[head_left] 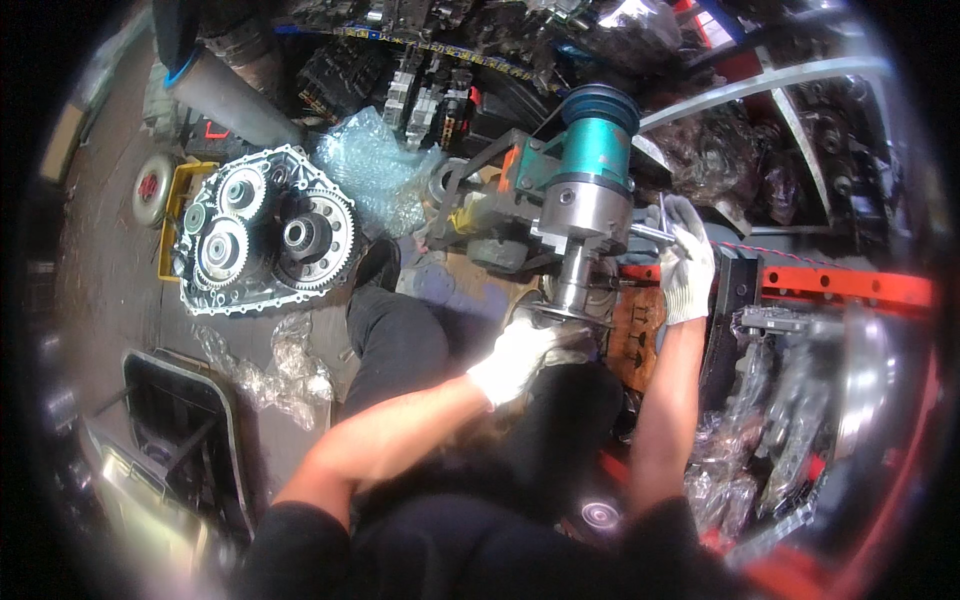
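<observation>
Ahead of the left fingers: a shiny flanged shaft [574, 282] hangs in the steel chuck [585, 208], its disc just beside the glove.
Left hand [525, 358]: gloved fingers curl near the disc edge; how firmly they grip, I cannot tell.
Right hand [687, 255]: fingers close around a slim metal key [652, 233], which points toward the chuck.
Careful handling: I judge the shaft should be supported straight, with the key seated fully before turning.
Surfaces: smooth teal cylinder [597, 150] beyond both hands' fingers; crinkled clear plastic [295, 375] left of them.
</observation>
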